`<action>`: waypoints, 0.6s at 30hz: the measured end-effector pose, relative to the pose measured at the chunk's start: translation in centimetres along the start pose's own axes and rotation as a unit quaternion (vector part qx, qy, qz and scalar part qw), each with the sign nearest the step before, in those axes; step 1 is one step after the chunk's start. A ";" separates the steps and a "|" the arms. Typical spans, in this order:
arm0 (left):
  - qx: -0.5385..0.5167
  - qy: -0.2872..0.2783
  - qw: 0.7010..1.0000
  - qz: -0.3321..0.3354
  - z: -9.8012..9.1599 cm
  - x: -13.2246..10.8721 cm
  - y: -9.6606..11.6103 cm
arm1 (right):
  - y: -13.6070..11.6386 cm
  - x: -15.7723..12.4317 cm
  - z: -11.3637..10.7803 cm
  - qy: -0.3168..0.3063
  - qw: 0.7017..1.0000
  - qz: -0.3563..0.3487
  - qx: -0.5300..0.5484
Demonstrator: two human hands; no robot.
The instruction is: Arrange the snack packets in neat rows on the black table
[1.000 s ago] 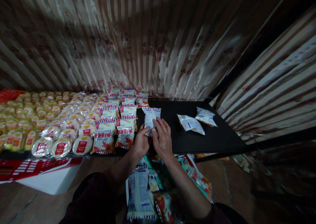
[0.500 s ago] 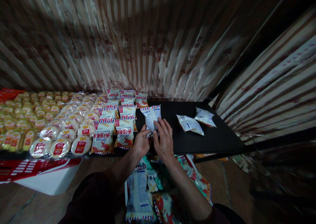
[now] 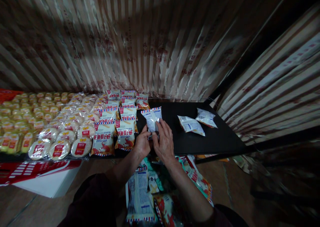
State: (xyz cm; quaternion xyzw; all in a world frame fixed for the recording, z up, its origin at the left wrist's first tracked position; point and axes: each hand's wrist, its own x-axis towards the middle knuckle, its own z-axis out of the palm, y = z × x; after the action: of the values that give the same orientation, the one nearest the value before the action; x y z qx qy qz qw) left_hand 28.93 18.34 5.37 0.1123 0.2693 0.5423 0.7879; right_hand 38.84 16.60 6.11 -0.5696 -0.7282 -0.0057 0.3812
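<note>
Between my two hands is a snack bag [image 3: 151, 117], back side up, with a striped top edge. My left hand [image 3: 143, 143] grips its lower left side. Across its lower right part lie the fingers of my right hand [image 3: 163, 140], pinching it with the thumb. Just left of the bag stand rows of similar snack bags [image 3: 125, 134] with their printed fronts showing. Two more bags, a pale one [image 3: 191, 125] and another [image 3: 206, 118], lie back side up on the black shelf [image 3: 185, 145] to the right.
Round wrapped crackers [image 3: 59, 149] and small yellow packaged cakes [image 3: 11, 143] fill the shelf's left part. Below the shelf are a box of loose snack bags [image 3: 141, 195] and a red and white box [image 3: 55, 180]. Striped curtain [image 3: 150, 53] hangs behind.
The held bag's lower part is bent more, and its top edge looks tilted towards me. Both hands stay on it, the right fingers shifted slightly. The whole view has shifted a little.
</note>
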 end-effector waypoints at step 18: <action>-0.038 0.014 0.999 0.020 1.3 -0.6 0.4 | -0.2 0.7 -0.1 -0.042 0.997 0.058 0.011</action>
State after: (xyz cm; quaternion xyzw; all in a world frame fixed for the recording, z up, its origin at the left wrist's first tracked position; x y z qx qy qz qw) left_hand 29.17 18.11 6.78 0.0798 0.2570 0.5697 0.7765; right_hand 38.70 17.07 6.68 -0.6063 -0.7095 0.0481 0.3560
